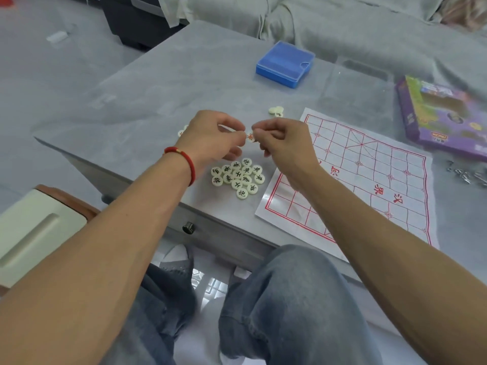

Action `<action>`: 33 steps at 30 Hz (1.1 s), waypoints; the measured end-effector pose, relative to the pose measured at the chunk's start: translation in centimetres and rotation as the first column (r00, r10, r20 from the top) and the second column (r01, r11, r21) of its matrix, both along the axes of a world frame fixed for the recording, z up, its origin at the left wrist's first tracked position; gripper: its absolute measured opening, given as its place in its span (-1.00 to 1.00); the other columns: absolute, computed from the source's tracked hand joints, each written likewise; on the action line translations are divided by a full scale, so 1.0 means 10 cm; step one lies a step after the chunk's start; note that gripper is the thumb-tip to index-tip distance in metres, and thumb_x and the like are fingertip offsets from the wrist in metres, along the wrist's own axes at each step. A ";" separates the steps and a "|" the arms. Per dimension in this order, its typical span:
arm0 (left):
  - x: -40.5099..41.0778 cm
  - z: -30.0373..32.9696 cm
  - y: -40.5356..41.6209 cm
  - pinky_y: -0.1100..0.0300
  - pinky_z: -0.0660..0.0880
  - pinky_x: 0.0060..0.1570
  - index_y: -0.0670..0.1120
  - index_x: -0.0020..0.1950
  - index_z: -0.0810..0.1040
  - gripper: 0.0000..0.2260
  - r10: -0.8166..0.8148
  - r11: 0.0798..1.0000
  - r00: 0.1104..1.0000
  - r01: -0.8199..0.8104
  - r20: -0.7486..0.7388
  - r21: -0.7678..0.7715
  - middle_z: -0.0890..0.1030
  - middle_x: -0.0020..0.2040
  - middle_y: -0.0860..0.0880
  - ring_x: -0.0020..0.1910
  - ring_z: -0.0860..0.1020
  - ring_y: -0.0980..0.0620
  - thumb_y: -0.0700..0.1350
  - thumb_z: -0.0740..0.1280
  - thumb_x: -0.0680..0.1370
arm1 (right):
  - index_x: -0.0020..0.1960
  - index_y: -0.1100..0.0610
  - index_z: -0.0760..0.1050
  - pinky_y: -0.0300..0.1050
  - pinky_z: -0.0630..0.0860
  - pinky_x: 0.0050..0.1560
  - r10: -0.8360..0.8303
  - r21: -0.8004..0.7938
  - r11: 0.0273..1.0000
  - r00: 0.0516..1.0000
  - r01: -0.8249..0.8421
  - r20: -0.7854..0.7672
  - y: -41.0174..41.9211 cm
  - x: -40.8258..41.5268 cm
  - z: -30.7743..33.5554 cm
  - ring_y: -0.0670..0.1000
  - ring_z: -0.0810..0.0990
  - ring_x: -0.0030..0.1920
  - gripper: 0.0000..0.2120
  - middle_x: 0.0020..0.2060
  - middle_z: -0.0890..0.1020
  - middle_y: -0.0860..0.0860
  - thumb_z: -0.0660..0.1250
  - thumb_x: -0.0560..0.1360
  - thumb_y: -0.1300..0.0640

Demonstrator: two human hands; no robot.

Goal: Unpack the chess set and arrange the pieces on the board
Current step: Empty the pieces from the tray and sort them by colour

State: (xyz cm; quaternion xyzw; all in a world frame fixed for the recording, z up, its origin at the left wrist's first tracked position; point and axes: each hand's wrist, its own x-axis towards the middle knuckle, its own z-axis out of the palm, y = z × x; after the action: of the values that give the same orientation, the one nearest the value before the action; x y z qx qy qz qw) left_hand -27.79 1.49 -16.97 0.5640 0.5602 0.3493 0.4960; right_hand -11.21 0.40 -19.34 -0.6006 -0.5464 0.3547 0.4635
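Board [369, 180] unfolded but bare; black-lettered pieces [238, 177] heaped at centre; left hand [210, 139] and right hand [286, 142] fingers pinch a red-lettered piece [250, 137].

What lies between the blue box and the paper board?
In the head view, two pale pieces lie on the table between the blue box and the paper board.

Red cord bracelet [184, 161], blue jeans [290, 299].

A grey table [163, 83] with a metal knob [188, 228] on its near edge stands before a sofa [329, 19] draped in pale grey cloth. A cream-and-brown chair [39, 227] sits left, on grey floor [31, 75].
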 end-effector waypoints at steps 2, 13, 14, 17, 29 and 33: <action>-0.10 -0.05 -0.01 0.05 0.66 -0.11 -0.16 0.04 0.65 -0.89 -0.006 1.000 1.000 0.006 0.027 -0.005 0.70 -0.14 -0.21 -0.24 0.69 -0.08 -0.23 0.46 0.52 | -0.01 0.16 0.68 -0.21 0.56 -0.28 0.029 -0.004 1.000 0.999 -0.029 0.025 -0.02 -0.10 0.00 -0.12 0.59 -0.33 -0.92 -0.28 0.72 0.06 0.45 0.51 0.24; -0.83 -0.18 0.21 0.15 0.57 0.03 -0.03 -0.17 0.70 -0.95 0.366 0.930 0.762 -0.293 -0.534 0.220 0.70 -0.11 -0.06 -0.04 0.65 -0.08 -0.17 0.49 0.46 | 0.23 0.10 0.57 0.02 0.49 0.19 -0.244 0.088 0.966 0.749 0.243 0.616 0.51 -0.02 -0.24 0.09 0.56 0.17 -0.72 0.12 0.63 0.05 0.24 0.56 0.18; -0.85 -0.20 0.23 0.16 0.54 0.01 -0.04 -0.15 0.70 -0.97 0.364 0.931 0.751 -0.302 -0.552 0.203 0.69 -0.08 -0.07 -0.02 0.64 -0.10 -0.16 0.51 0.46 | 0.29 0.12 0.52 0.06 0.43 0.23 -0.225 0.045 0.962 0.688 0.270 0.689 0.56 0.05 -0.27 0.15 0.49 0.23 -0.68 0.19 0.58 0.09 0.20 0.56 0.21; -0.82 -0.28 0.28 0.16 0.50 -0.04 -0.09 -0.07 0.72 -0.95 0.331 0.943 0.726 -0.274 -0.603 0.188 0.69 -0.04 -0.10 0.03 0.63 -0.13 -0.15 0.50 0.48 | 0.31 0.14 0.47 0.11 0.32 0.25 -0.195 0.020 0.954 0.570 0.298 0.798 0.66 0.20 -0.27 0.19 0.43 0.26 -0.67 0.21 0.53 0.14 0.15 0.57 0.24; -0.62 -0.19 0.30 0.16 0.44 -0.07 -0.16 0.05 0.68 -0.86 0.355 0.934 0.712 -0.241 -0.606 0.264 0.63 0.11 -0.19 0.11 0.59 -0.18 -0.26 0.38 0.53 | 0.05 0.17 0.55 0.12 0.34 0.16 -0.149 0.042 0.967 0.421 0.251 0.895 0.96 0.36 -0.25 0.22 0.47 0.14 -0.72 0.07 0.56 0.16 0.21 0.60 -0.02; -0.51 -0.12 0.18 0.10 0.54 0.06 -0.03 -0.03 0.65 -0.82 0.315 0.932 0.790 -0.153 -0.526 0.329 0.63 0.02 -0.06 0.12 0.57 -0.10 -0.24 0.31 0.48 | -0.04 0.18 0.53 0.08 0.32 0.04 -0.185 0.133 0.977 0.366 0.165 0.912 0.94 0.40 -0.26 0.18 0.44 -0.03 -0.81 -0.06 0.60 0.17 0.18 0.62 0.12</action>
State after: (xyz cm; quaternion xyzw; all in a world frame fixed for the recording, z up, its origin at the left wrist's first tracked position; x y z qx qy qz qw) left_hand -32.92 3.25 -18.14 0.6298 0.6958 0.2965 0.1769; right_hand -7.22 9.80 -21.91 -0.7462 -0.6475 -0.0933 0.1238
